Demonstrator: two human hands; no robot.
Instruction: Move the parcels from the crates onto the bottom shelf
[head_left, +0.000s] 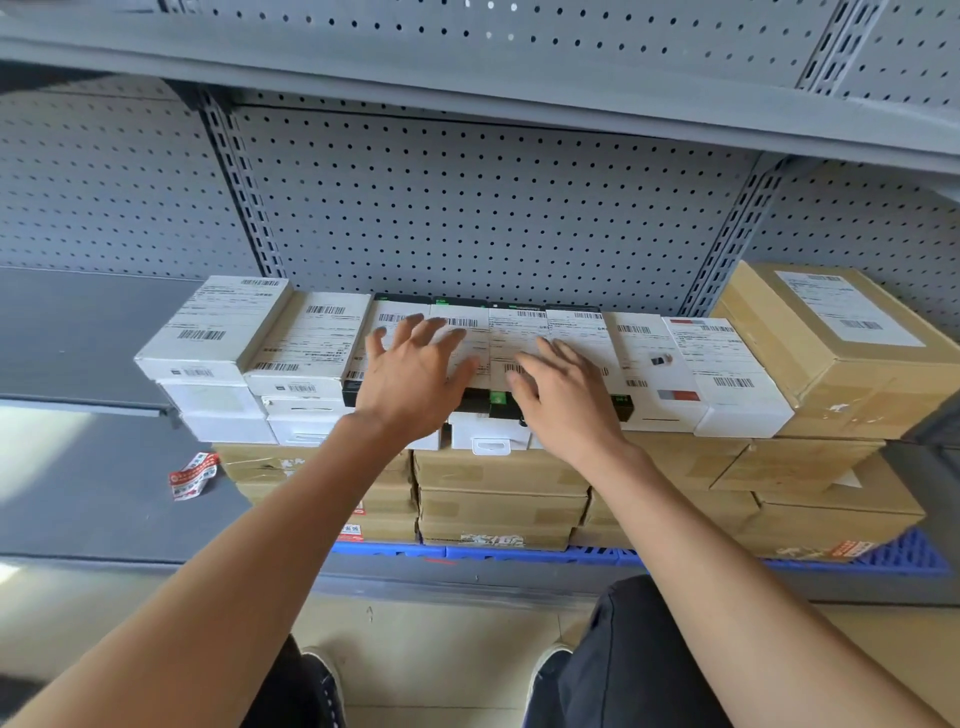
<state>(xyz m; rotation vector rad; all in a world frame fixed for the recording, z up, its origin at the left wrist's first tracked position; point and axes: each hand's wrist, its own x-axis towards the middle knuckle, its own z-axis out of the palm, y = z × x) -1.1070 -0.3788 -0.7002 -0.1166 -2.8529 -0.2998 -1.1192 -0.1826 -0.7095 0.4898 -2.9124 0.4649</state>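
Grey pegboard shelving (467, 218) backs the work area, and the parcels (524, 338) sit directly ahead of you in a row whose long axis runs left to right along the top of stacked brown cartons (498, 499). Your left hand (415, 374) lies flat with fingers spread wide on the labelled tops left of centre; your right hand (566, 395) rests just beside it, fingers straight, holding nothing. Both hands touch the middle boxes, equally near. Any next push, by my judgement, goes straight away from you toward the back panel. No crate interior is visible, only a blue edge (909, 556) below.
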